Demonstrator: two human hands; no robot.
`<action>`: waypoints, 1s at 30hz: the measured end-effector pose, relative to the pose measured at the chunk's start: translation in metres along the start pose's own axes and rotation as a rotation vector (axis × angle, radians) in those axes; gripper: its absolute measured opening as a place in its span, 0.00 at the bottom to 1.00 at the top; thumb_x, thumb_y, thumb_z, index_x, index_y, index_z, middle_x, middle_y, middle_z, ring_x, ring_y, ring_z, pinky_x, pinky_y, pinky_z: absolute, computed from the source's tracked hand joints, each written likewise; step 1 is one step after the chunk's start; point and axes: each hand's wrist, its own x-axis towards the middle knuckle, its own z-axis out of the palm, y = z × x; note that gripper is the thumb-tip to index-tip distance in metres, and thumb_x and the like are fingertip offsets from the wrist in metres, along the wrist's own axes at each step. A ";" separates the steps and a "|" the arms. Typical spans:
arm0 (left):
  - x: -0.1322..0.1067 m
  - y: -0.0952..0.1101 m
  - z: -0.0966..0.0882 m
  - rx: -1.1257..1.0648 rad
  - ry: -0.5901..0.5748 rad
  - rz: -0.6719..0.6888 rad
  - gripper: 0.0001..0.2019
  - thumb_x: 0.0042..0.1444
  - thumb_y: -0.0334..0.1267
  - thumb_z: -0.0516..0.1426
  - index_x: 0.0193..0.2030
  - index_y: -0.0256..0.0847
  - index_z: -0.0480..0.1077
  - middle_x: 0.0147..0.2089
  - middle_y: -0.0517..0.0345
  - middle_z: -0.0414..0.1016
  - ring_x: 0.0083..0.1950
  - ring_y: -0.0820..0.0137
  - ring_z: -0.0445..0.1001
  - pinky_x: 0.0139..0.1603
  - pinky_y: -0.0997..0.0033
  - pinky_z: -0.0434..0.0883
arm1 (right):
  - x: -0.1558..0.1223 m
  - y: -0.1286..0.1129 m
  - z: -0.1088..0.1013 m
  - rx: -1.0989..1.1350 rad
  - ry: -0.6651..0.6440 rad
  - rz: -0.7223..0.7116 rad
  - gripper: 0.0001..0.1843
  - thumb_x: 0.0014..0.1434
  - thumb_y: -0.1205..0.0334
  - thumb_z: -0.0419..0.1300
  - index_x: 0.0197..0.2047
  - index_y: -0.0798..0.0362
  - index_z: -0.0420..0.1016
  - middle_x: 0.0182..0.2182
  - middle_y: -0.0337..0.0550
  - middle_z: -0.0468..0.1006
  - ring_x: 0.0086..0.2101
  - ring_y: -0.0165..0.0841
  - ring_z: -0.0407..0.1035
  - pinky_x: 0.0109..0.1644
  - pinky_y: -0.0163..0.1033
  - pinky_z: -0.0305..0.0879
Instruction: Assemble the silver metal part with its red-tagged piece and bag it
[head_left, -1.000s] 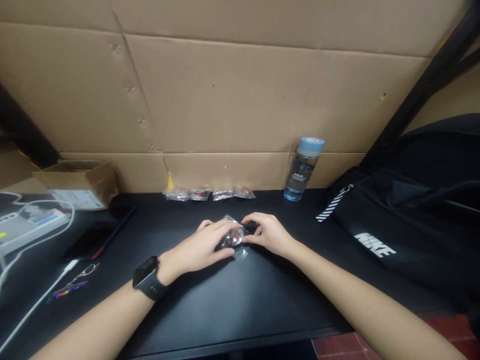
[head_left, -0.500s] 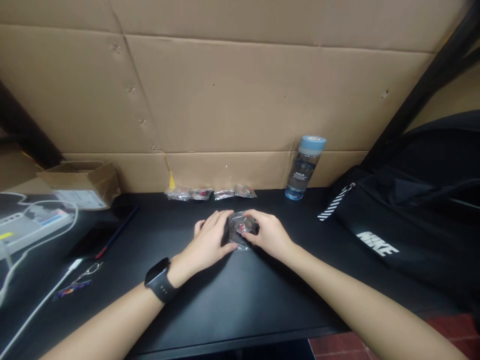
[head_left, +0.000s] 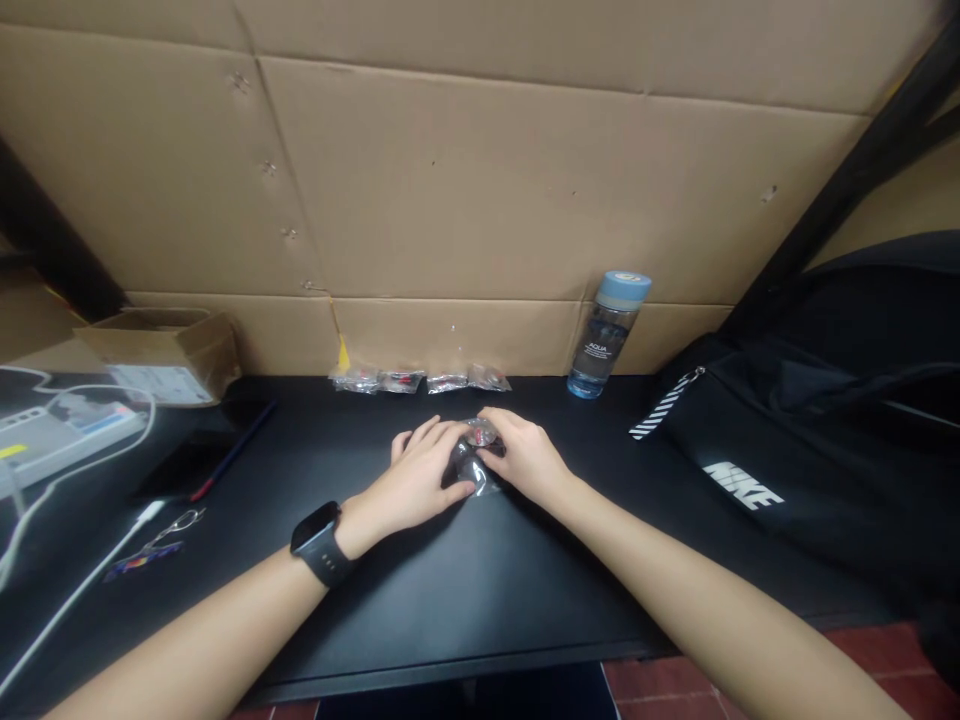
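A clear plastic bag (head_left: 480, 478) lies on the black desk between my hands. At its far end is a small round packet (head_left: 481, 432) with a red mark, in clear wrapping; its contents are too small to make out. My right hand (head_left: 527, 452) pinches this packet between thumb and fingers. From the other side, my left hand (head_left: 429, 465) grips the bag's left edge, thumb on the near corner and fingertips at the far one. A black watch (head_left: 321, 543) is strapped on the left wrist. Part of the bag is hidden under the fingers.
Several similar clear packets (head_left: 447, 381) lie along the cardboard wall (head_left: 465, 200). A blue-capped water bottle (head_left: 609, 335) stands right of them, beside a black bag (head_left: 750, 430). Leftward are a cardboard box (head_left: 161, 355), a phone (head_left: 187, 465), a power strip (head_left: 67, 450) and a keyring (head_left: 161, 540).
My right hand has moved slightly away from me with the packet, from the middle of the plastic bag to its far end. My left hand stays at the bag's left edge.
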 end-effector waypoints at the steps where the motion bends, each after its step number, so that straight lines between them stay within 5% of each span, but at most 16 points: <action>1: -0.001 -0.001 -0.001 0.020 -0.019 0.024 0.30 0.61 0.46 0.61 0.68 0.54 0.58 0.71 0.48 0.63 0.75 0.43 0.51 0.67 0.34 0.52 | 0.000 0.003 -0.002 0.068 0.008 -0.039 0.24 0.58 0.66 0.67 0.58 0.49 0.71 0.55 0.49 0.78 0.51 0.41 0.76 0.52 0.43 0.75; 6: -0.005 -0.006 -0.009 0.057 -0.097 0.073 0.24 0.67 0.47 0.55 0.69 0.54 0.60 0.70 0.49 0.66 0.77 0.43 0.47 0.68 0.32 0.50 | -0.006 0.013 -0.025 0.247 -0.020 -0.111 0.18 0.60 0.60 0.67 0.54 0.50 0.76 0.54 0.50 0.78 0.35 0.32 0.77 0.37 0.37 0.76; 8: -0.005 -0.009 -0.013 0.046 -0.114 0.081 0.23 0.68 0.48 0.54 0.68 0.55 0.62 0.69 0.50 0.67 0.76 0.45 0.49 0.69 0.33 0.51 | -0.007 0.016 -0.036 0.227 -0.033 -0.151 0.14 0.64 0.66 0.60 0.52 0.49 0.77 0.52 0.48 0.79 0.38 0.34 0.78 0.42 0.39 0.77; 12: -0.006 -0.011 -0.018 0.032 -0.114 0.095 0.21 0.71 0.40 0.47 0.69 0.56 0.62 0.69 0.53 0.67 0.76 0.48 0.51 0.69 0.36 0.52 | -0.007 0.023 -0.047 0.112 -0.165 -0.238 0.22 0.60 0.72 0.61 0.55 0.44 0.78 0.53 0.45 0.77 0.52 0.39 0.73 0.59 0.46 0.71; 18: -0.004 -0.013 -0.012 0.063 -0.078 0.108 0.26 0.63 0.29 0.49 0.66 0.53 0.64 0.68 0.54 0.69 0.75 0.51 0.54 0.68 0.41 0.52 | -0.008 0.027 -0.036 0.039 -0.211 -0.202 0.15 0.61 0.61 0.67 0.52 0.46 0.80 0.50 0.45 0.80 0.50 0.40 0.74 0.57 0.48 0.71; 24: 0.002 -0.017 -0.005 0.062 0.030 0.043 0.12 0.66 0.42 0.57 0.56 0.52 0.71 0.60 0.56 0.76 0.72 0.52 0.61 0.65 0.46 0.52 | -0.006 0.030 -0.030 0.136 -0.166 -0.166 0.06 0.65 0.62 0.64 0.44 0.48 0.83 0.46 0.44 0.82 0.47 0.38 0.76 0.55 0.44 0.71; 30: 0.005 -0.016 -0.007 0.060 0.082 0.023 0.08 0.68 0.42 0.56 0.49 0.50 0.75 0.52 0.58 0.81 0.68 0.55 0.67 0.61 0.50 0.54 | -0.004 0.030 -0.033 0.230 -0.163 -0.181 0.05 0.63 0.65 0.65 0.41 0.48 0.82 0.45 0.44 0.83 0.46 0.36 0.77 0.55 0.42 0.71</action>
